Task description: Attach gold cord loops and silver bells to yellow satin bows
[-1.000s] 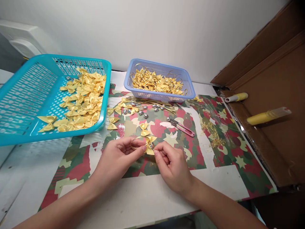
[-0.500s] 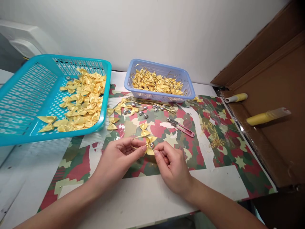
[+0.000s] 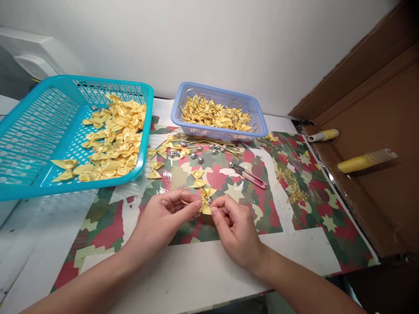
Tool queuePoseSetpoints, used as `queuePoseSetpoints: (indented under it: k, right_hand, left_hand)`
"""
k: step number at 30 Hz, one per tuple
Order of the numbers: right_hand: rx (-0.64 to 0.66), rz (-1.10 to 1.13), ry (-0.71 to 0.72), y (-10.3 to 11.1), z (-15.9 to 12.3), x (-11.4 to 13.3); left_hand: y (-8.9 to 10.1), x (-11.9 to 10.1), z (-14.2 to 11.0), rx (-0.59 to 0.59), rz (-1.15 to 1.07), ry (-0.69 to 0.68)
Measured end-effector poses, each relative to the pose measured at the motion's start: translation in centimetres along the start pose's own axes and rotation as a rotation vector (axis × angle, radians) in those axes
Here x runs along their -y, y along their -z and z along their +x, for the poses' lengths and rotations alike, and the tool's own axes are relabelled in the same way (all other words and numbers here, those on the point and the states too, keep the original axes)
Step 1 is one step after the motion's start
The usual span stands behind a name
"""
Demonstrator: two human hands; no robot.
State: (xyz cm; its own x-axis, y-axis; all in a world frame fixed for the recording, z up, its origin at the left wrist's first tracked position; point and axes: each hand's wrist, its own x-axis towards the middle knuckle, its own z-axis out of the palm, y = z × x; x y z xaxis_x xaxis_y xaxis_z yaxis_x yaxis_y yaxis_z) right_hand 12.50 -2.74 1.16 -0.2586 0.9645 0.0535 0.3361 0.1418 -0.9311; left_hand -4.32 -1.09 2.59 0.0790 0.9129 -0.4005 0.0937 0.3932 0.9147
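My left hand (image 3: 166, 213) pinches a yellow ribbon bow (image 3: 206, 208) between thumb and fingers. A loop of gold cord (image 3: 182, 196) curves up from the bow over those fingers. At the bow's middle sits a small silver bell (image 3: 208, 201). My right hand (image 3: 237, 226) is closed at the bow's right side, thumb and forefinger pinched at its edge by the bell; exactly what lies between those fingertips is partly hidden. Just beyond the held bow, another yellow bow (image 3: 198, 178) lies on the patterned sheet.
A turquoise basket (image 3: 149, 126) of bows stands left; a blue basket (image 3: 219, 131) of corded bows stands behind. Several bells (image 3: 200, 160), gold cords (image 3: 209, 140) and pink-handled thread snips (image 3: 252, 176) lie between. Gold scraps (image 3: 297, 192) and a cardboard wall (image 3: 369, 131) are right.
Both hands stay nearly in place. The bow has turned slightly between the fingers, and the right fingertips have shifted a little left, closer to the bell.
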Motion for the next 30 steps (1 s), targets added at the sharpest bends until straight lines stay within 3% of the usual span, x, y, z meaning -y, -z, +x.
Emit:
queuePoseSetpoints:
  k: [30]
  right_hand:
    - [-0.002, 0.001, 0.008, -0.20, -0.02, -0.21]
  left_hand:
    - [0.06, 0.36, 0.18, -0.032, 0.096, -0.054]
